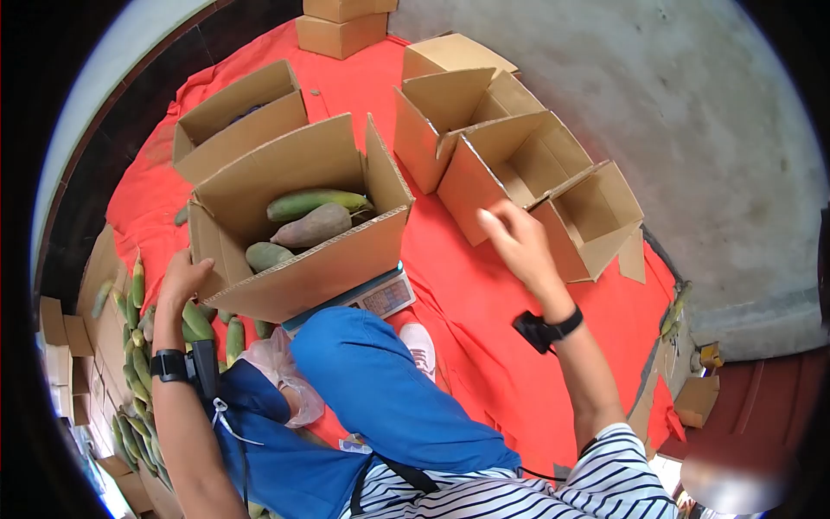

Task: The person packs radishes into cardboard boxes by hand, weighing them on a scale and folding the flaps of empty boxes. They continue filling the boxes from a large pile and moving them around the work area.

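Note:
A large open cardboard box (298,281) stands on a scale (386,296) in front of my knees. Inside it lie a green radish (311,203), a purplish-brown radish (316,227) and a paler greenish one (268,256). My left hand (183,278) is at the box's lower left corner, its fingers against the cardboard edge. To the right, my right hand (517,235) is raised by the row of open boxes, over the side of the middle box (467,186); its fingers are curled, and whether they hold anything is unclear.
Another open box (251,143) stands behind the large one. Closed boxes (341,35) are at the back by the wall. Many green radishes (197,320) lie at the left. A red cloth (484,346) covers the floor, and a plastic bag (281,368) is beside my leg.

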Demonstrator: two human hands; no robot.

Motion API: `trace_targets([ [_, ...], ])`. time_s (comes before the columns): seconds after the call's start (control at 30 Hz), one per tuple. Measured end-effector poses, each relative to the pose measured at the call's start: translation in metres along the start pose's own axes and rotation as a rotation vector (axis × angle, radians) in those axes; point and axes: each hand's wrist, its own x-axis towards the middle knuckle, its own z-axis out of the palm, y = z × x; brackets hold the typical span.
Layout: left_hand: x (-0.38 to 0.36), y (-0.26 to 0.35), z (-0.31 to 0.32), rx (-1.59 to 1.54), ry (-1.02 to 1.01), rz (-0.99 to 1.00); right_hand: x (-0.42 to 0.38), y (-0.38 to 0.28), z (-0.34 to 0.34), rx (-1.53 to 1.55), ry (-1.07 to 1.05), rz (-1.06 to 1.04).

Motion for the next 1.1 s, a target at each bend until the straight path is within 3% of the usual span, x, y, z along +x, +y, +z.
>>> trace_targets([
  [0.1, 0.000, -0.002, 0.001, -0.121, -0.028, -0.034, 0.055, -0.067, 0.031, -0.234, -0.167, 0.015],
  [0.13, -0.004, 0.008, -0.001, -0.113, -0.066, -0.070, 0.075, -0.074, 0.043, -0.238, -0.173, -0.001],
  [0.2, -0.015, 0.028, -0.001, -0.118, -0.061, -0.085, 0.115, -0.075, 0.072, -0.549, -0.380, 0.123],
  [0.23, -0.016, 0.029, -0.001, -0.129, -0.046, -0.095, 0.126, -0.070, 0.081, -0.555, -0.384, 0.103],
  [0.3, -0.015, 0.028, 0.003, -0.161, -0.038, -0.058, 0.141, -0.052, 0.094, -0.357, -0.648, 0.238],
  [0.4, -0.026, 0.050, -0.004, -0.120, -0.052, -0.065, 0.134, -0.041, 0.096, -0.513, -0.559, 0.071],
  [0.47, -0.030, 0.059, -0.003, -0.030, -0.008, 0.038, 0.116, -0.031, 0.084, -0.478, -0.527, 0.094],
  [0.5, -0.032, 0.064, -0.001, -0.151, -0.026, 0.024, 0.099, -0.023, 0.073, -0.434, -0.501, 0.115],
  [0.57, -0.033, 0.075, 0.004, -0.108, 0.014, 0.165, 0.056, -0.009, 0.047, -0.356, -0.405, 0.063],
  [0.63, -0.058, 0.117, 0.004, -0.014, 0.052, 0.289, 0.004, 0.002, 0.013, -0.408, -0.359, 0.105],
  [0.7, -0.091, 0.161, 0.012, 0.142, 0.066, 0.471, -0.064, 0.037, -0.017, -0.229, -0.233, 0.129],
  [0.77, -0.111, 0.195, 0.039, 0.145, -0.052, 0.619, -0.133, 0.054, -0.057, -0.153, -0.141, 0.256],
  [0.83, -0.146, 0.245, 0.076, 0.238, -0.224, 0.590, -0.203, 0.066, -0.098, -0.036, -0.069, 0.461],
  [0.93, -0.193, 0.296, 0.159, 0.315, -0.581, 0.599, -0.318, 0.110, -0.155, -0.127, -0.068, 0.731],
  [1.0, -0.233, 0.306, 0.209, 0.172, -0.708, 0.817, -0.406, 0.137, -0.166, -0.131, 0.075, 0.832],
  [1.03, -0.249, 0.318, 0.213, 0.114, -0.790, 0.965, -0.454, 0.154, -0.167, -0.165, 0.152, 0.889],
  [1.1, -0.270, 0.342, 0.194, 0.126, -0.907, 0.951, -0.542, 0.192, -0.170, -0.288, 0.343, 1.004],
])
